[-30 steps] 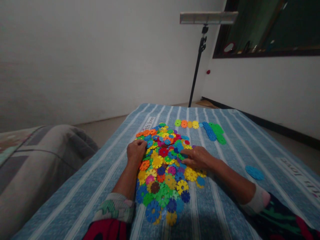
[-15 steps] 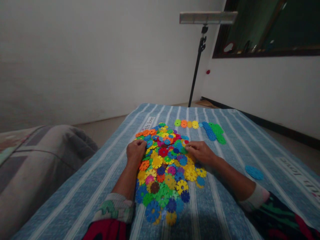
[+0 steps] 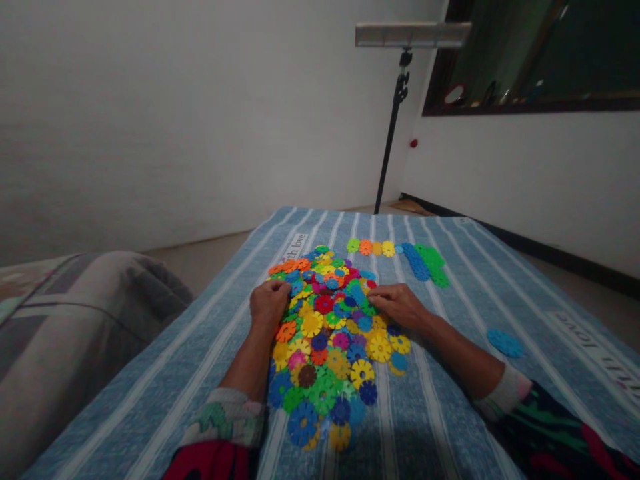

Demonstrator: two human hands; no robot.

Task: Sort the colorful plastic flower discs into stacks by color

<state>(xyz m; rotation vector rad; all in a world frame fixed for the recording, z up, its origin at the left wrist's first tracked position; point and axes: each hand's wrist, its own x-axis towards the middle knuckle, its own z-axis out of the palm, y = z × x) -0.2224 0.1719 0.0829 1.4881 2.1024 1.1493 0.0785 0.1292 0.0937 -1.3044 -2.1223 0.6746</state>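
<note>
A heap of flat plastic snowflake discs [image 3: 324,333] in many colours lies in the middle of the striped blue cloth. My left hand [image 3: 269,303] rests at the heap's left edge, its fingers curled closed beside some orange and blue discs. Whatever those fingers may hold is hidden. On the opposite edge, my right hand [image 3: 397,304] has its thumb and fingertips pressed together against blue and green discs. Whether a disc is pinched there is too small to make out.
Beyond the heap lies a row of discs [image 3: 366,247], next to a blue strip [image 3: 417,262] and a green strip [image 3: 434,267] of discs. A larger blue disc [image 3: 505,343] is at right. A light stand [image 3: 391,133] rises behind; a grey draped shape [image 3: 100,333] is at left.
The whole view has shifted very slightly, so everything appears a little further left. Both hands stay at the same edges of the heap, with the right fingertips barely moved.
</note>
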